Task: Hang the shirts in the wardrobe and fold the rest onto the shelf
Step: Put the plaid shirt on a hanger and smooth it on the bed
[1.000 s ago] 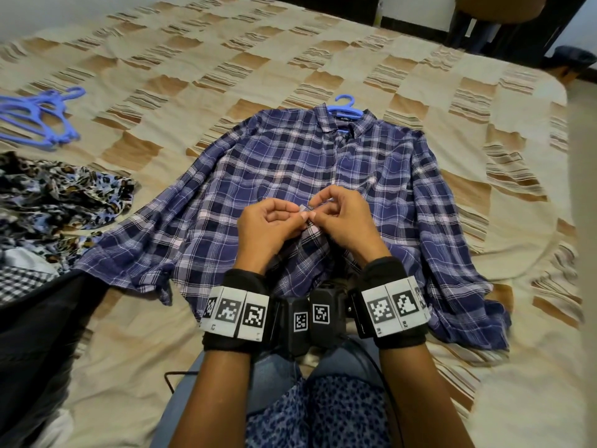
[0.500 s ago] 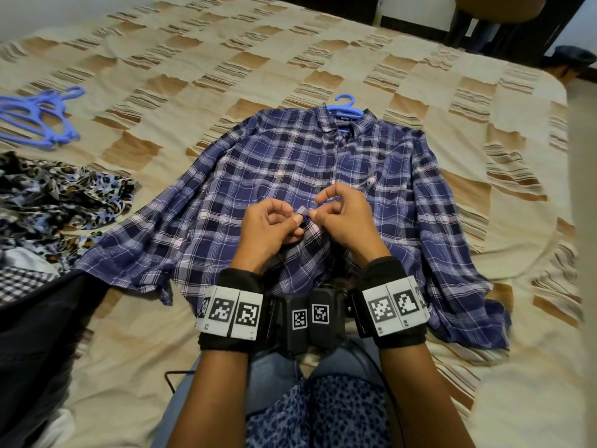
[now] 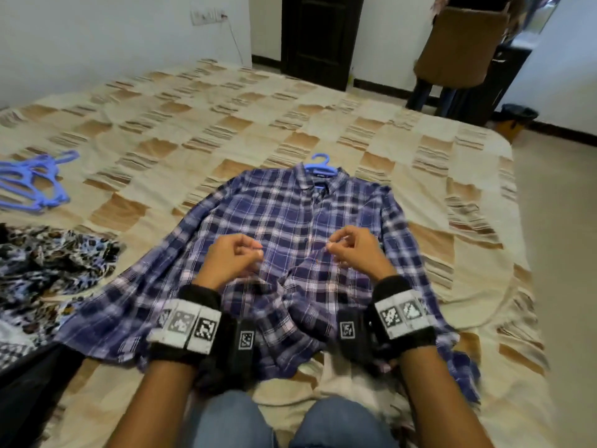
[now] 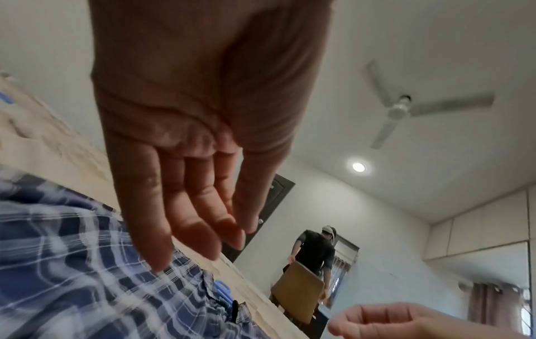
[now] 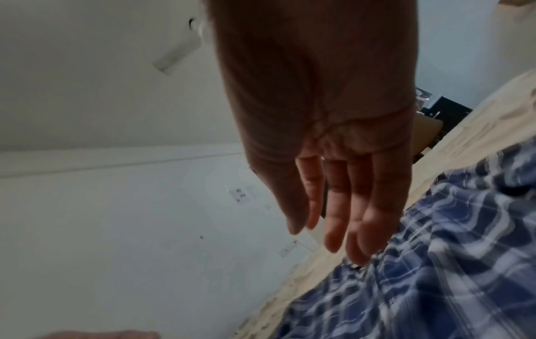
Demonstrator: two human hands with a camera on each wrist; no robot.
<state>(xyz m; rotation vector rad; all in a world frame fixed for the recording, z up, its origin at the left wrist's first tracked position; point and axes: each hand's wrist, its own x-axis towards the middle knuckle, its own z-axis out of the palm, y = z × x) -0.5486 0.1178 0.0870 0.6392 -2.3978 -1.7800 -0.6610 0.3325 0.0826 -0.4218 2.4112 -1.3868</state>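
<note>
A brown chair (image 3: 458, 43) stands beyond the patterned bedspread (image 3: 200, 124), near a dark door (image 3: 319, 37).

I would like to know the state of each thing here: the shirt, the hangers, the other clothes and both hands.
Plaid shirt: spread flat on the bed, front up.
Blue hanger: inside the shirt, hook out past the collar.
Spare hangers: in a heap on the bed.
Patterned garment: crumpled, unfolded.
Left hand: above the shirt, holds nothing.
Right hand: above the shirt, holds nothing.
</note>
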